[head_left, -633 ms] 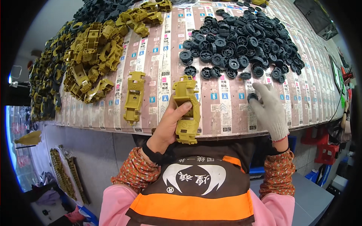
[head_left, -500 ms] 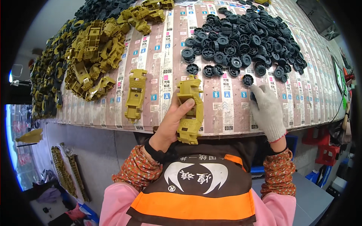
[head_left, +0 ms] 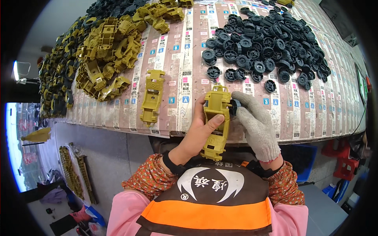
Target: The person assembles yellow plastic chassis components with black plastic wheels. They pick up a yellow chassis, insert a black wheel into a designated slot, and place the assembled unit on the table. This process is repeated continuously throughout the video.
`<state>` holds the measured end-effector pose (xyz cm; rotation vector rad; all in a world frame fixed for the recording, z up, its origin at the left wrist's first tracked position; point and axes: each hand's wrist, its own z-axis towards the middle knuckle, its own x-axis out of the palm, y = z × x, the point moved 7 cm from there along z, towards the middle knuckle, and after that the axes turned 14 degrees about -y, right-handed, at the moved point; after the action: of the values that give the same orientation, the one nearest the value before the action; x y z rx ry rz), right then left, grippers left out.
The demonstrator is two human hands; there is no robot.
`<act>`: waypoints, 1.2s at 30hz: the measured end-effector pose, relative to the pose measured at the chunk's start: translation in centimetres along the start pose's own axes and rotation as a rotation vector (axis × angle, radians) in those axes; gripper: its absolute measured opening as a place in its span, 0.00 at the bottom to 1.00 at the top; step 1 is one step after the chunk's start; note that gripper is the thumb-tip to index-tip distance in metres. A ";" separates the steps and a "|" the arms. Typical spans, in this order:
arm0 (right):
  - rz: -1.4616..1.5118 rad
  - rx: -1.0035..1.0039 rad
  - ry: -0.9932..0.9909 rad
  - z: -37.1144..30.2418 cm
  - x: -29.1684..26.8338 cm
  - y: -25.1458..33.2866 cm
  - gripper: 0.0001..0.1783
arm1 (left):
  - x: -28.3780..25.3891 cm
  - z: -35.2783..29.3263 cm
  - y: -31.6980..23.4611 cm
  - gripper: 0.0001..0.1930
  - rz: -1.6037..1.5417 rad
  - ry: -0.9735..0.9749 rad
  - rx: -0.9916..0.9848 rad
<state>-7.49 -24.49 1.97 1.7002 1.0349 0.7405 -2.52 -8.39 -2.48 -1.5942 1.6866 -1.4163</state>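
Observation:
My bare left hand [head_left: 199,131] grips a yellow plastic toy car chassis [head_left: 216,143] upright near the table's front edge, thumb across its middle. My right hand [head_left: 256,128], in a pale knitted glove, pinches a black toy wheel [head_left: 235,107] against the chassis's upper right side. Whether the wheel is seated on the axle stub there cannot be made out. Left of my hands, a second yellow chassis [head_left: 152,98] lies by itself on the table. Beyond my right hand, a heap of black wheels [head_left: 267,47] spreads over the table.
A pile of yellow chassis [head_left: 108,59] covers the table's left part, beside a heap of yellow and black pieces [head_left: 57,82] at the far left. The table [head_left: 177,118] has a printed covering, and its front edge runs before me. Red stools [head_left: 345,163] stand below at right.
My right hand has come left from near the wheel heap, carrying a black wheel to the chassis. The left hand still holds the chassis. The whole view has shifted slightly.

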 end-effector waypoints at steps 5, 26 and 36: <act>0.057 0.037 -0.037 0.0 0.1 -1.2 0.24 | -0.1 -0.1 -0.2 0.41 0.051 0.019 0.105; -0.372 -0.566 -0.099 -2.5 0.4 -0.5 0.26 | 1.1 -1.1 -1.0 0.47 0.519 0.144 0.406; -0.612 -0.563 -0.075 -2.0 -0.1 1.4 0.22 | 1.4 -0.8 0.4 0.47 0.547 0.187 0.436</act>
<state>-8.84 -23.99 3.93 0.8557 1.0868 0.4915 -3.77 -9.43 -2.01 -0.7144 1.5972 -1.5234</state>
